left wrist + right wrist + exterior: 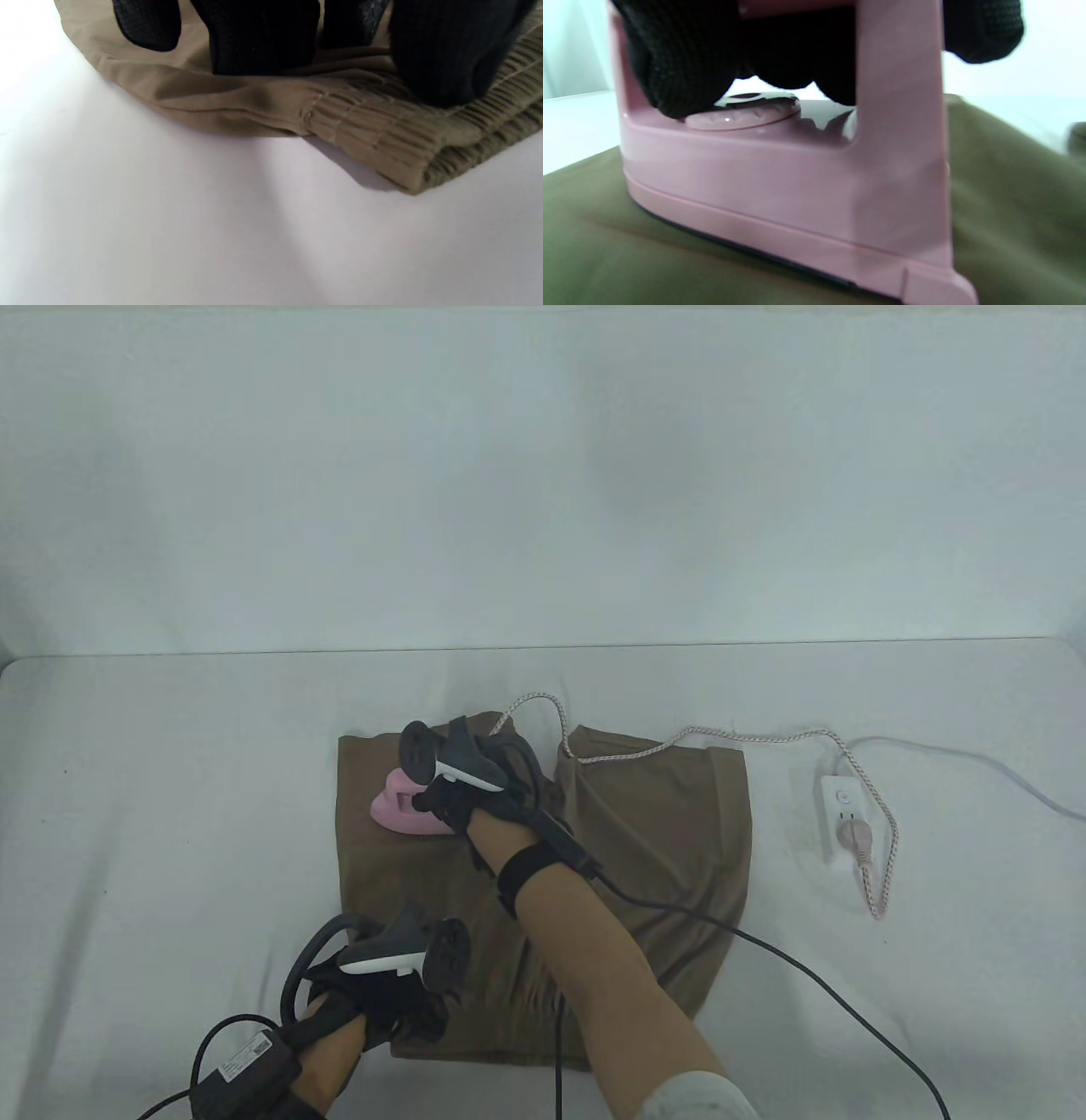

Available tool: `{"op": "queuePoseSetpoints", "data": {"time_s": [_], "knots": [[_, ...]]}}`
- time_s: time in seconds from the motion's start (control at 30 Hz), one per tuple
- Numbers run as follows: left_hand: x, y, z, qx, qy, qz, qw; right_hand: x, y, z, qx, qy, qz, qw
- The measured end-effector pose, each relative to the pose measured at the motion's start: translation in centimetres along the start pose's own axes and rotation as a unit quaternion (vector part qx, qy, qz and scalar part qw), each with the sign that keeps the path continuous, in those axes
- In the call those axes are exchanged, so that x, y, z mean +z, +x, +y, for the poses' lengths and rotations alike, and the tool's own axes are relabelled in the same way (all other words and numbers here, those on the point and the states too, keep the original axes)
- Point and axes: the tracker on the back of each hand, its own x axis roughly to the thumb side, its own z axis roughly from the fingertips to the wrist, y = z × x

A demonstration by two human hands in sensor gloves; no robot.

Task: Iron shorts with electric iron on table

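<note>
Pink iron sole-down on the far left part of the brown shorts, nose and long axis aimed toward the table's left edge, handle wrapped by the fingers of the right hand. Shorts flat near the table's front edge, ribbed waistband at the near side, legs toward the far edge. Left hand pressing fingers down on the near left corner by the waistband; braided cord across to a white power strip; no legible writing.

White power strip at right, pale cable trailing off
</note>
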Motion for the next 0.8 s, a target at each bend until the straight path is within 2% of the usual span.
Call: {"op": "queuePoseSetpoints", "data": {"time_s": [0.3,0.47,0.6,0.8], "knots": [[0.0,0.0,0.0,0.0,0.0,-0.002,1.0,1.9,-6.3,-0.7,0.015,-0.001,0.055,0.998],[-0.1,-0.1,0.0,0.006,0.0,-0.004,1.0,2.5,-8.4,-0.8,0.01,-0.006,0.078,0.997],[-0.1,-0.2,0.0,0.011,0.001,-0.006,1.0,2.7,-8.3,-0.7,0.009,-0.017,0.079,0.997],[-0.2,-0.2,0.1,0.011,-0.003,-0.01,1.0,2.0,-6.2,-0.5,0.009,-0.015,0.063,0.998]]}}
